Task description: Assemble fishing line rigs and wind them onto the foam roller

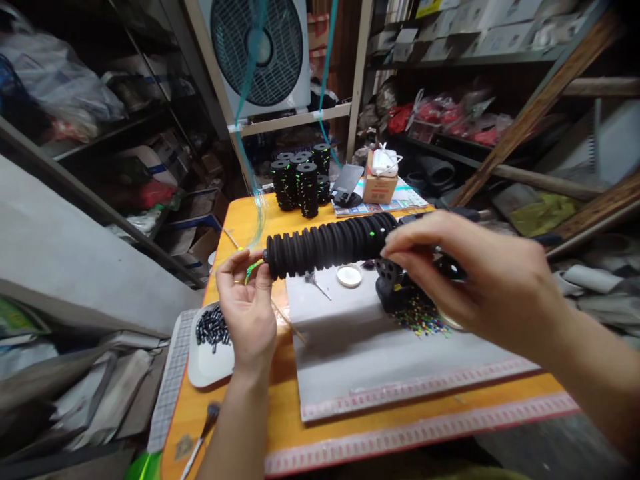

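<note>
A long black ribbed roll lies level above the work board, with a green dot and a white dot near its right end. My left hand holds the roll's left end between thumb and fingers, and a bit of bright green shows at those fingers. At the right end, my right hand has thumb and forefinger pinched together close to the roll; whatever sits between the tips is too small to make out. Beneath the right hand is a black stand, beside a pile of tiny coloured pieces.
A white tray of short black pieces sits at the left. Several black stacks stand at the back beside a phone and a small cardboard box. A white lid and a brush lie on the table.
</note>
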{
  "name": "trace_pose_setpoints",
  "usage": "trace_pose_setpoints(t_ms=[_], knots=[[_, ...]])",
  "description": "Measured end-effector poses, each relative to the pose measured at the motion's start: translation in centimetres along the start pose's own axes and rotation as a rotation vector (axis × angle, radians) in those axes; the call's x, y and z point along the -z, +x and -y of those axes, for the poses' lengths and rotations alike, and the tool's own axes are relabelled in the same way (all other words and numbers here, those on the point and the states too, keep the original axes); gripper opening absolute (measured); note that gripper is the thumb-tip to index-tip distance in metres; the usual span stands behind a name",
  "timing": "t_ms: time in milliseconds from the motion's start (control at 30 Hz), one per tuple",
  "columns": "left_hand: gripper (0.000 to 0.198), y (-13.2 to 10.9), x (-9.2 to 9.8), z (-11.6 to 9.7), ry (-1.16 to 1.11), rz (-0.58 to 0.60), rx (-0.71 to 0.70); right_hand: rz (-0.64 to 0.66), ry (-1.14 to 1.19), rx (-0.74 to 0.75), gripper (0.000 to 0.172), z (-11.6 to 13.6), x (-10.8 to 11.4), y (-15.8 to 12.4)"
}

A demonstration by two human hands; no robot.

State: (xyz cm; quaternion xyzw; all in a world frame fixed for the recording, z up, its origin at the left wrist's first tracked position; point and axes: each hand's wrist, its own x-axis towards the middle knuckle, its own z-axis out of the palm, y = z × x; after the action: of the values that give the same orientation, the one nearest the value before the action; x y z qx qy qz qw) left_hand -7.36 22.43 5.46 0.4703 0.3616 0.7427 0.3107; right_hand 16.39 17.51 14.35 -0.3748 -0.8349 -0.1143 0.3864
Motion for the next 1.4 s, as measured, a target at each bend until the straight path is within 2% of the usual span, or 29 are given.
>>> trace_pose_setpoints(t_ms=[100,200,600,867,1167,1400], knots=[[0.03,0.0,0.0,0.0,-0.008,0.002,0.007,-0.033,-0.054,0.017,0.011,-0.8,-0.3,2.2],[0.03,-0.1,0.0,-0.2,0.003,-0.003,0.008,0.011,-0.015,0.024,0.009,-1.5,-1.0,2.9],[0.03,-0.1,-0.1,-0.1,0.028,-0.001,-0.014,0.045,0.054,-0.043,0.009,-1.7,-1.3,3.0],[0.031,-0.1,-0.1,-0.2,0.012,0.002,-0.01,0.02,0.077,-0.054,0.007,-1.8,-1.6,2.8],[0.031,-0.1,-0.1,-0.2,-0.006,0.0,-0.008,0.009,-0.014,-0.011,0.008,-1.4,-1.7,2.8],[0.031,-0.1,-0.1,0.0,0.044,0.009,-0.008,-0.06,-0.133,0.103,0.011,-1.4,-2.6,2.6]])
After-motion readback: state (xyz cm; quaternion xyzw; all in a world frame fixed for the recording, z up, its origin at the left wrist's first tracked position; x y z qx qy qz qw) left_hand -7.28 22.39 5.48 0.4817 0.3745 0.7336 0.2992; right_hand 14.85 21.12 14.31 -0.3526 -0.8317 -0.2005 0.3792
